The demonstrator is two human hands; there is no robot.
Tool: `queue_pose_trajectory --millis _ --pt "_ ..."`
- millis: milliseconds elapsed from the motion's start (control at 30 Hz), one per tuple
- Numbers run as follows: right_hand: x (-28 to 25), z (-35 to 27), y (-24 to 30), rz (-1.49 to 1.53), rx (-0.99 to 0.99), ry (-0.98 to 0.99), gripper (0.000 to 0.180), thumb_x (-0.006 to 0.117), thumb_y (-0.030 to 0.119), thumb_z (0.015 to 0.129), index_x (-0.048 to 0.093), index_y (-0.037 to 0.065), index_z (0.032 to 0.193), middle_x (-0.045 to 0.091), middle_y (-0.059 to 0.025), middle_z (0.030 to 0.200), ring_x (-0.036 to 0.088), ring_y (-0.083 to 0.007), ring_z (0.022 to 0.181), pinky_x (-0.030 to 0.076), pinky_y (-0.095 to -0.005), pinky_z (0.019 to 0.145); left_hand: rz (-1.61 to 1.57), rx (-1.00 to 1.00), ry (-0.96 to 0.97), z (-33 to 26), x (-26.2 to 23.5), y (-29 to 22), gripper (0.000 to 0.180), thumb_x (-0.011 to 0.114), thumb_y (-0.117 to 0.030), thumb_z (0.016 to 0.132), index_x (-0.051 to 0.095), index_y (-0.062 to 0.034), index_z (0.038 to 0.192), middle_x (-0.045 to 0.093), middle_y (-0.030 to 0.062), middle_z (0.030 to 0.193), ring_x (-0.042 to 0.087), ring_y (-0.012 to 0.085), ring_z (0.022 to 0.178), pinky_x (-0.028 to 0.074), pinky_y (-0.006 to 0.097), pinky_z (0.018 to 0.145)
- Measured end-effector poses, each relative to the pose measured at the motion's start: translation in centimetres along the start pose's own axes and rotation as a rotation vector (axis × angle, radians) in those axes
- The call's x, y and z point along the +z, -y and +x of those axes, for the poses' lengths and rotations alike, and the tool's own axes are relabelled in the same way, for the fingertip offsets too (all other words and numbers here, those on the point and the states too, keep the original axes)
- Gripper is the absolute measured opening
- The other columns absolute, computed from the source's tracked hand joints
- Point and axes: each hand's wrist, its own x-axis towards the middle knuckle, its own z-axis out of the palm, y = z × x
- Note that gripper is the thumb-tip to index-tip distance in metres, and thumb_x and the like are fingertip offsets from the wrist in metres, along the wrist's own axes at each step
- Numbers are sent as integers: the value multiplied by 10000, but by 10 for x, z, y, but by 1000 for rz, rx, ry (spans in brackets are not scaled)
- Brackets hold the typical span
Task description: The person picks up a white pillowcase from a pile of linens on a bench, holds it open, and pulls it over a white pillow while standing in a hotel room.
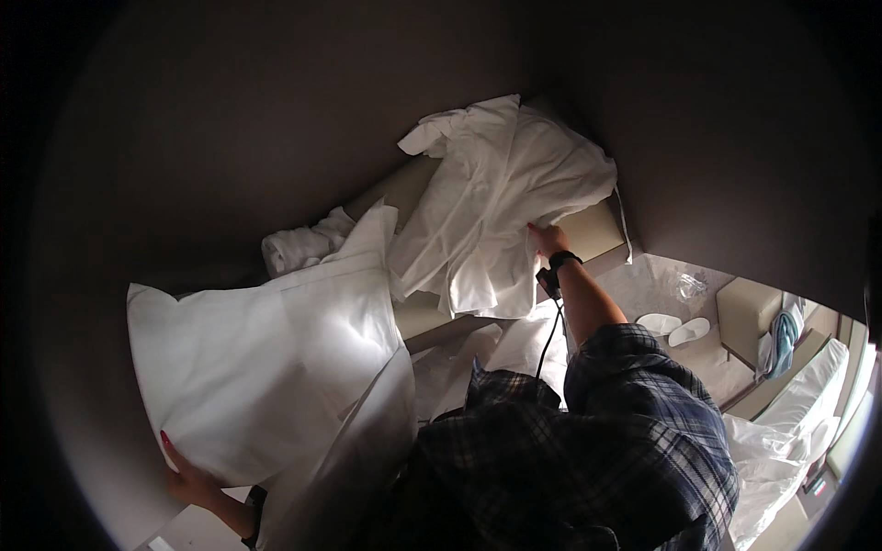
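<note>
Person in plaid shirt [588, 441] gripping pillow [248, 367] corner with left hand [188, 477]; right hand [548, 241], far apart, clutching white sheet [496, 202] draped over headboard [588, 230].

A crumpled clear plastic wrapper [689, 286] lies on the pale floor at the right, just beyond 2 white slippers [673, 329]. Whether it holds anything cannot be told. No labels, signs or screens are plain to see.

Dim overall, with a heavy dark vignette round the fisheye rim. Daylight from lower right, bright on the pillow [266, 367]. Edges bent, slightly soft.
</note>
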Motion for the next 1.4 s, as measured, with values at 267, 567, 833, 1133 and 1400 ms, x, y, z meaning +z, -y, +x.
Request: queue_pose_trajectory --millis 267,567,833,1133,1400 --pt "-110 -150 48 684 -636 -27 161 607 109 820 632 -21 910 631 -5 842 560 -101 771 436 -247 703 109 -71 -51 -24 1 -26 475 598 -420 826 652 45 906 654 182 819 616 241 677 490 349 667" --pt "-160 -200 62 566 -757 19 158 649 141 806 643 -12 848 633 -25 733 537 -46 682 433 -245 614 -227 -386 115 -29 20 -50 460 605 -390 819 646 65 875 660 152 796 603 192 664 486 324 646" --pt "-150 -208 97 -228 -1434 -188 376 643 286 765 522 37 510 506 -145 535 501 -321 504 375 -398 476 -374 -330 141 -29 19 -42 434 602 -357 831 640 66 923 658 149 813 601 183 683 485 317 648" --pt "-80 -128 20 -263 -317 98 597 541 552 776 621 -32 680 606 -209 671 609 -348 714 460 -408 681 -283 -347 203 -27 39 -26 405 593 -329 849 638 64 933 654 131 802 588 162 675 483 305 641" --pt "-87 -148 11 126 -218 68 506 602 447 784 590 -26 603 555 -115 520 579 -217 529 447 -328 555 -304 -118 275 -24 48 -41 343 566 -292 870 650 31 947 665 97 816 568 133 667 474 287 634"
